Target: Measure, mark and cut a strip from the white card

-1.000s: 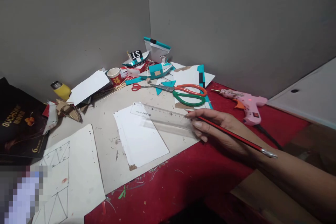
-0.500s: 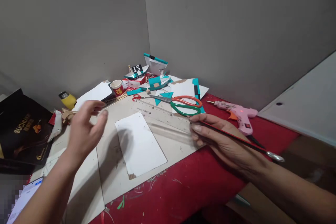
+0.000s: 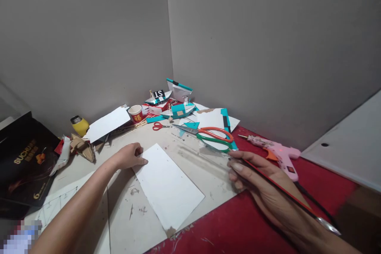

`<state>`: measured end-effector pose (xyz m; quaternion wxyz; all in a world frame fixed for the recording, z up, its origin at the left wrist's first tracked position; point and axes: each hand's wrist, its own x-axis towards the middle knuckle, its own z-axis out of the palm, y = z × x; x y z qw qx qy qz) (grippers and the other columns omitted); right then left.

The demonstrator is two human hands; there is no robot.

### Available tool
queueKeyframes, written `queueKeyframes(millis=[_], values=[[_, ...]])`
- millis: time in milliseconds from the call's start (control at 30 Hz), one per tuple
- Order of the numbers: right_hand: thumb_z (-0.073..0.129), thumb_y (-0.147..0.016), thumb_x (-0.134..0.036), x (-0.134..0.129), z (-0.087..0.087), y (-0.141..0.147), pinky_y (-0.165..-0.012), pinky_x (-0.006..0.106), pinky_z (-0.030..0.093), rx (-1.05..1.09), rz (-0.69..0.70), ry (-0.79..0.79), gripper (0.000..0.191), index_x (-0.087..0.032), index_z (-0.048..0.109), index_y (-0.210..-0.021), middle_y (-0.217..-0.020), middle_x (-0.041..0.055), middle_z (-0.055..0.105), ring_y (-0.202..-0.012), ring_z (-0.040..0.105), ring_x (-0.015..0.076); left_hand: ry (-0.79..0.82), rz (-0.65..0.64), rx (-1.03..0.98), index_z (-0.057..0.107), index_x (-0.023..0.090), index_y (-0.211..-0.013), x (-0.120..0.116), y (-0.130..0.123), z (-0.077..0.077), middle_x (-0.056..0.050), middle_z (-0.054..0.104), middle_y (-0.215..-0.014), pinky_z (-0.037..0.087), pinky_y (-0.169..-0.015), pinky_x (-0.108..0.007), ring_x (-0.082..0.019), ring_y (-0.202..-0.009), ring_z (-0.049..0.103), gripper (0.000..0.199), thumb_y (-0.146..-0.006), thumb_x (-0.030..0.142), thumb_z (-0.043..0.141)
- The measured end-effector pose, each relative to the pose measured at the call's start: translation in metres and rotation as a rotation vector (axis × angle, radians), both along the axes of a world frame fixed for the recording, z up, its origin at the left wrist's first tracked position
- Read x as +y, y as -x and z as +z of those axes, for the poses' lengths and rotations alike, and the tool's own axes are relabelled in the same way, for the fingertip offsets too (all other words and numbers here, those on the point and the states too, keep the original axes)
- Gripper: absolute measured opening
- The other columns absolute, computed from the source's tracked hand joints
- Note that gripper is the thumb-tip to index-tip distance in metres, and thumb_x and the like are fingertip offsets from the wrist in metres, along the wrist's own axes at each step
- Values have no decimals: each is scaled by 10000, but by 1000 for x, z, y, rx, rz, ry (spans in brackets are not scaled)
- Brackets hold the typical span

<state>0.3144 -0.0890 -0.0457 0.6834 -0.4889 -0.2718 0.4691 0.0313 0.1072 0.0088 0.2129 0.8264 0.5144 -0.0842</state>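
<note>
My left hand (image 3: pixel 129 156) is at the upper left edge of a white card (image 3: pixel 169 186), thumb lying over the card and fingers curled beside it. My right hand (image 3: pixel 256 182) grips a red-and-black pencil (image 3: pixel 285 192) with a silver end pointing back toward me. The same hand also holds a clear ruler (image 3: pixel 202 160), which is smeared by motion and reaches out to the left above the board. Beyond the right fingertips lie big scissors (image 3: pixel 208 133) with orange and green handles.
A pink glue gun (image 3: pixel 279 151) lies at the right on the red tablecloth (image 3: pixel 229 222). Model boats (image 3: pixel 178 112), a paper cup (image 3: pixel 136 114), small red scissors (image 3: pixel 160 126) and a yellow bottle (image 3: pixel 79 126) stand along the back. A black box (image 3: pixel 26 162) is at the left.
My left hand has come down and right onto the card's edge, and the card has turned slightly. The right hand still holds the pencil and ruler. The view has tilted up.
</note>
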Motion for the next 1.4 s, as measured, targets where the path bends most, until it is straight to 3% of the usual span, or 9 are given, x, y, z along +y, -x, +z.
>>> queueKeyframes(millis=[433, 533, 633, 733, 800, 900, 1100, 1267, 1400], values=[[812, -716, -412, -4, 1, 0, -518, 193, 481, -103, 18, 26, 360, -221, 670, -987, -705, -3, 646, -576, 569, 103, 74, 285, -138, 587, 175, -1178, -68, 47, -13, -68, 629, -1156, 557, -794, -413, -215, -948, 643, 339, -918, 392, 598], [792, -740, -433, -5, 0, 0, -551, 197, 494, -180, 74, 71, 360, -229, 662, -1007, -778, 3, 651, -630, 588, 108, -4, 243, -173, 643, 151, -898, -92, 56, -19, 4, 648, -795, 525, -585, -288, -131, -643, 612, 283, -933, 420, 561], [760, -774, -452, -3, 4, 0, -580, 202, 492, -278, 164, 95, 339, -232, 657, -1010, -818, 5, 646, -667, 595, 110, -209, 164, -235, 563, 191, -595, -117, 60, -20, 50, 496, -481, 390, -432, -252, -117, -445, 476, 409, -929, 421, 507], [737, -799, -448, 4, 11, 3, -565, 200, 472, -342, 280, 104, 313, -217, 657, -993, -739, -12, 615, -600, 554, 87, -522, 86, -334, 636, 197, -825, -143, 58, -19, 3, 629, -623, 444, -511, -295, -152, -528, 544, 257, -928, 380, 487], [735, -802, -435, 10, 14, 8, -553, 202, 469, -354, 359, 118, 307, -204, 653, -987, -702, -18, 596, -579, 541, 84, -655, -35, -418, 660, 202, -985, -157, 50, -19, -47, 734, -877, 526, -700, -326, -186, -766, 661, 185, -908, 304, 526], [741, -791, -422, 22, 14, 17, -555, 212, 492, -349, 420, 121, 302, -194, 648, -966, -761, -10, 589, -607, 570, 95, -970, -450, -350, 568, 82, -1257, -167, 30, -22, -175, 669, -1243, 539, -902, -366, -249, -1106, 636, 410, -852, 125, 613], [667, -823, -406, 44, 10, 30, -571, 252, 533, -546, 469, 110, 229, -205, 635, -926, -782, -1, 606, -619, 614, 129, -874, -518, 26, 472, -23, -1351, -150, 9, -40, -250, 531, -1384, 589, -875, -472, -395, -1240, 546, 760, -882, 575, 484], [606, -846, -263, 44, -4, 19, -801, 355, 557, -1164, 419, -115, 193, -229, 650, -1031, -959, 57, 719, -882, 674, 218, -874, -529, 50, 471, -24, -1349, -141, 14, -55, -273, 540, -1357, 580, -894, -473, -411, -1236, 540, 846, -850, 660, 465], [594, -878, -216, 35, -19, 6, -931, 435, 519, -1465, 294, -343, 315, -219, 574, -1192, -1131, 105, 703, -1087, 625, 268, -862, -514, 29, 296, -13, -1470, -140, 15, -60, -257, 538, -1363, 589, -860, -492, -411, -1216, 560, 954, -840, 687, 454]])
